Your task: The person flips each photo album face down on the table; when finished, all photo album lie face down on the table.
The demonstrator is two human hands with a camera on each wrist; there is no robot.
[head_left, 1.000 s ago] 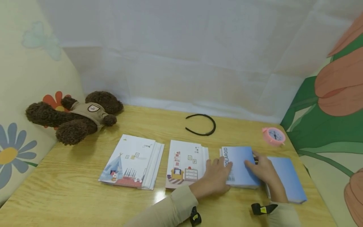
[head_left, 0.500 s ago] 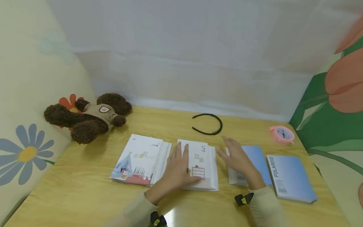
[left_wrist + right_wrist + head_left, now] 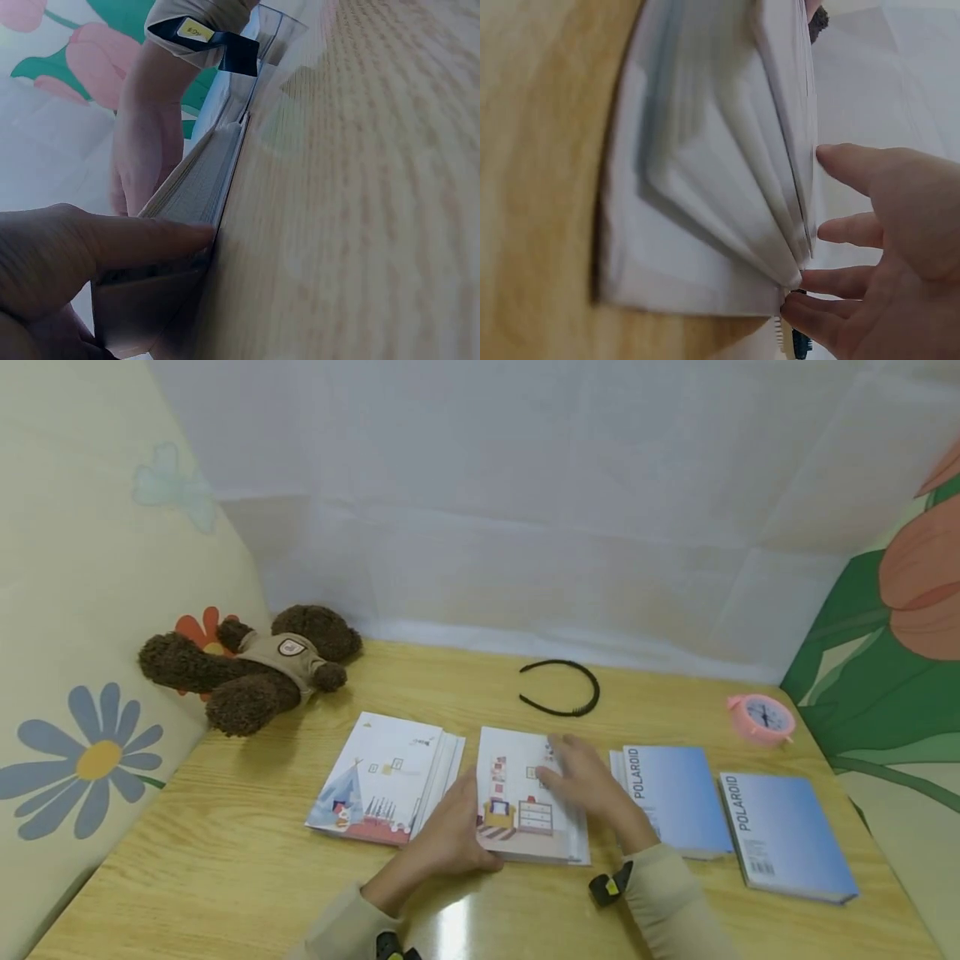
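Observation:
A white illustrated book point(image 3: 513, 852) with an armchair and drawers on its cover lies in the middle of the table. My left hand point(image 3: 447, 832) touches its left side; in the left wrist view the straight thumb point(image 3: 150, 238) lies against the bottom page edges. My right hand point(image 3: 588, 781) reaches over the book's upper right. Seen from the right wrist, that hand's fingertips point(image 3: 831, 157) are spread along the cover edge, and the pages point(image 3: 720, 157) fan apart slightly. To the left lies another white book point(image 3: 390, 752) with a tent picture.
Two blue books marked POLAROID, a nearer-middle one point(image 3: 678, 793) and a far-right one point(image 3: 795, 835), lie at right. Behind are a black headband point(image 3: 592, 693), a pink alarm clock point(image 3: 761, 718) and a brown plush toy point(image 3: 247, 697). A white cloth point(image 3: 510, 527) hangs at the back.
Both hands have moved left from the blue book to the middle white book. The left hand has shifted from over its cover to its left side; the right hand has come over its right side.

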